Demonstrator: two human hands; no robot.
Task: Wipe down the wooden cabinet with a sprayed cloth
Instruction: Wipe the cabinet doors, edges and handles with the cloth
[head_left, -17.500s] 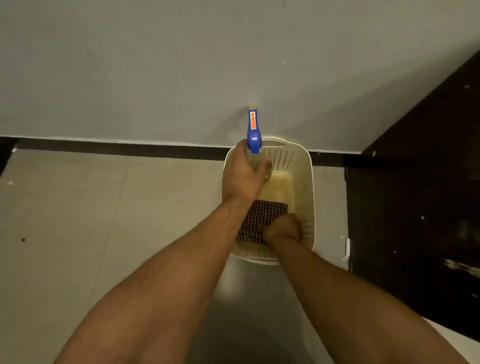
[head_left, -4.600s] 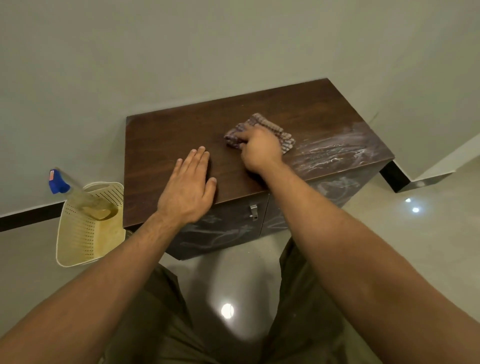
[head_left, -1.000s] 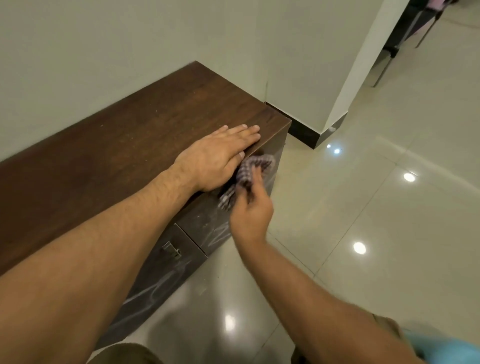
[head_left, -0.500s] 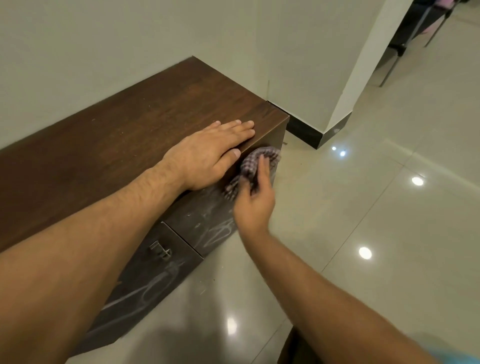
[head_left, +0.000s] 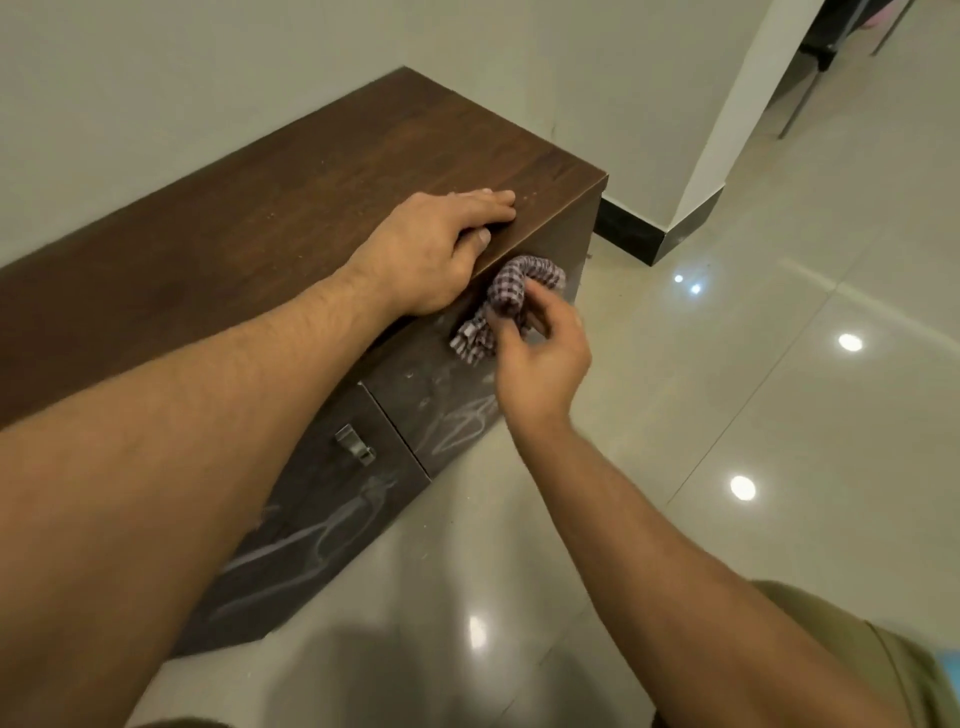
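Holding the bunched cloth (head_left: 506, 299) in my right hand (head_left: 540, 364), I press it on the cabinet (head_left: 291, 208) front, near the top right corner. My left hand (head_left: 441, 249) lies flat on top (just above). White marks (head_left: 311, 545) wait lower left.

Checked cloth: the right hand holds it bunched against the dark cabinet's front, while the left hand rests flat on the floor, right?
Not quite. In the head view the left hand rests flat on the brown wooden cabinet top, not the floor. The right hand does hold the bunched checked cloth against the cabinet's front.
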